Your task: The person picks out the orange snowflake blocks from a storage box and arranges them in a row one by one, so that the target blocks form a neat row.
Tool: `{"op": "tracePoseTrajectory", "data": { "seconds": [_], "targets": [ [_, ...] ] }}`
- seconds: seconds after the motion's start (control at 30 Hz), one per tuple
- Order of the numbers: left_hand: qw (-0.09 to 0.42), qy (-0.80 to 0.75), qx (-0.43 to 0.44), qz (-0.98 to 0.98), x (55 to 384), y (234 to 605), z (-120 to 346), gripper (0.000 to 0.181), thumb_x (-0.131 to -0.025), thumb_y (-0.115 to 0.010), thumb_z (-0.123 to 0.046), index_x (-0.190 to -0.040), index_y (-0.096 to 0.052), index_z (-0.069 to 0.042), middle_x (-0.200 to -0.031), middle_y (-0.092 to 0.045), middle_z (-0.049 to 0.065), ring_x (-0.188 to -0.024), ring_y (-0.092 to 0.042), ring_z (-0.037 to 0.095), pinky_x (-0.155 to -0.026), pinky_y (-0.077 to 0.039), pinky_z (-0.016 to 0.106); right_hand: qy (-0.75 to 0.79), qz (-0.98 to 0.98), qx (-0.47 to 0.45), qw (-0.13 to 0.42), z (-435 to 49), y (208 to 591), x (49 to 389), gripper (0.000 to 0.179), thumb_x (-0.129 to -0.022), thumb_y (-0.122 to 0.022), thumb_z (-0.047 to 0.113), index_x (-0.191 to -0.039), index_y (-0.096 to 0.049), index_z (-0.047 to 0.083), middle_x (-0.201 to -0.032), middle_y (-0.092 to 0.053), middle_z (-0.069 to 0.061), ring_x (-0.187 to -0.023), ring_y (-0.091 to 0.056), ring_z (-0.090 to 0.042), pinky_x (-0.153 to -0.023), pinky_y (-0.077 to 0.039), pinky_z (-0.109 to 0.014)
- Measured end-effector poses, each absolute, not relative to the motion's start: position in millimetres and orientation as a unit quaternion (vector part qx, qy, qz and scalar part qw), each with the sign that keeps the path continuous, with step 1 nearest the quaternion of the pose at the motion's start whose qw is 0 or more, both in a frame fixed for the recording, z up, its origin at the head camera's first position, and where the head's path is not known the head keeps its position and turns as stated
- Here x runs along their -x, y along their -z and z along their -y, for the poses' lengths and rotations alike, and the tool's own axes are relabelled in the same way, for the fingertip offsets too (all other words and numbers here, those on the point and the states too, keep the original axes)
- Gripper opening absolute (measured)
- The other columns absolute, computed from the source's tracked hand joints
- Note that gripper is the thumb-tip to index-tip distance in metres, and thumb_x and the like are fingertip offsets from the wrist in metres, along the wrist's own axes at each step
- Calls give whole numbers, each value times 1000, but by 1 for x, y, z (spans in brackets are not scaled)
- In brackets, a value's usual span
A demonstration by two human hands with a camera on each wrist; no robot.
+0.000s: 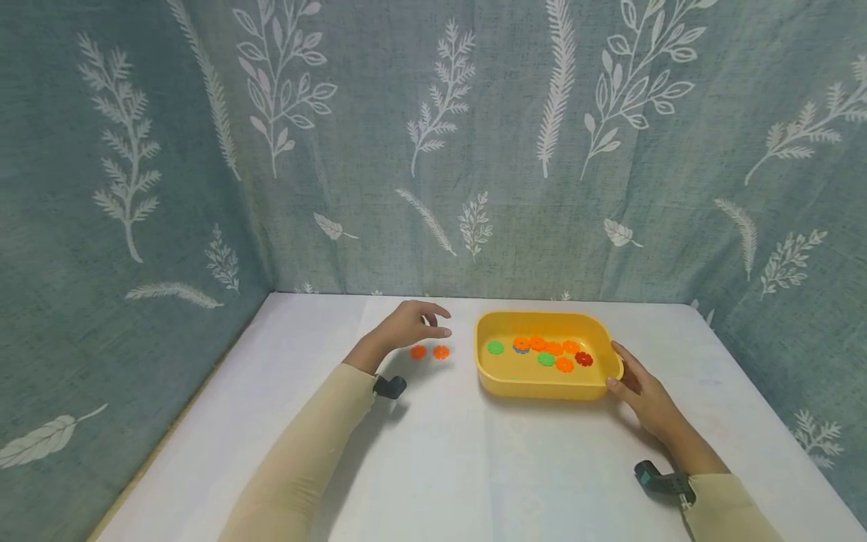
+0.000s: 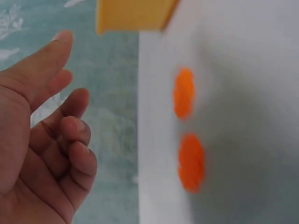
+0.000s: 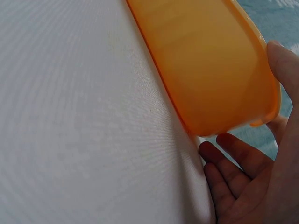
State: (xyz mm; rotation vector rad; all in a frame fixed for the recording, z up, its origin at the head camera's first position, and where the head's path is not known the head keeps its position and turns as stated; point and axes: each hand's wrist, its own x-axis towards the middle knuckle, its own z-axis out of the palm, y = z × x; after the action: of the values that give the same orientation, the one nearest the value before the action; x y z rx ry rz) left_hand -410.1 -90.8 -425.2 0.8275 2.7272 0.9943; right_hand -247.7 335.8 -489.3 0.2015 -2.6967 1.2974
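Note:
Over the white table, my left hand [image 1: 411, 326] hovers with fingers loosely bent and nothing between them. Two orange flower-shaped plastic discs lie on the table just below it: a left disc [image 1: 418, 351] and a right disc [image 1: 442, 352], both blurred in the left wrist view. To the right stands a yellow plastic tray [image 1: 535, 389]. Inside it are several similar discs, among them a red disc [image 1: 584, 359], a green disc [image 1: 496, 347] and some orange ones. My right hand [image 1: 643, 395] holds the tray's right end, thumb on the rim [image 3: 273, 79], its lower fingers loosely bent beside the wall.
The white tabletop [image 1: 433, 467] extends in front of the tray and to both sides. Behind it and along the sides hangs a green curtain [image 1: 379, 150] with white leaf prints. A dark camera [image 1: 390, 387] is strapped to the left wrist, another camera [image 1: 660, 479] to the right.

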Motion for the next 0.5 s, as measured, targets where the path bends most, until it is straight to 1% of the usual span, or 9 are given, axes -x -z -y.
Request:
{"op": "tracePoseTrajectory", "data": {
  "seconds": [0.13,0.33,0.5],
  "targets": [
    [58,-330,-302,-892,411,418,70,47,-83,-77,-42,-121,-69,-15,-91,-62,-2,-80,-57,21,-65,-49,33,-429,898,-63,69,-335,488,248,76,-99,-57,35,-157,-13,11,-155,-19,-27,-134,-32,-50,-100,-33,-55],
    [57,-334,-340,-877,408,407,37,41,-86,-76,-31,-122,-68,-12,-89,-63,-1,-78,-59,19,-66,-51,32,-434,897,-56,60,-333,486,248,77,-99,-56,37,-157,-12,14,-156,-17,-25,-136,-28,-49,-101,-31,-57],
    [75,-322,-366,-870,407,398,10,40,-86,-76,-30,-123,-68,-15,-92,-64,-3,-82,-60,14,-68,-51,29,-428,900,-57,64,-334,486,248,76,-99,-56,35,-157,-13,12,-156,-18,-26,-135,-30,-49,-101,-32,-55]
  ]
}}
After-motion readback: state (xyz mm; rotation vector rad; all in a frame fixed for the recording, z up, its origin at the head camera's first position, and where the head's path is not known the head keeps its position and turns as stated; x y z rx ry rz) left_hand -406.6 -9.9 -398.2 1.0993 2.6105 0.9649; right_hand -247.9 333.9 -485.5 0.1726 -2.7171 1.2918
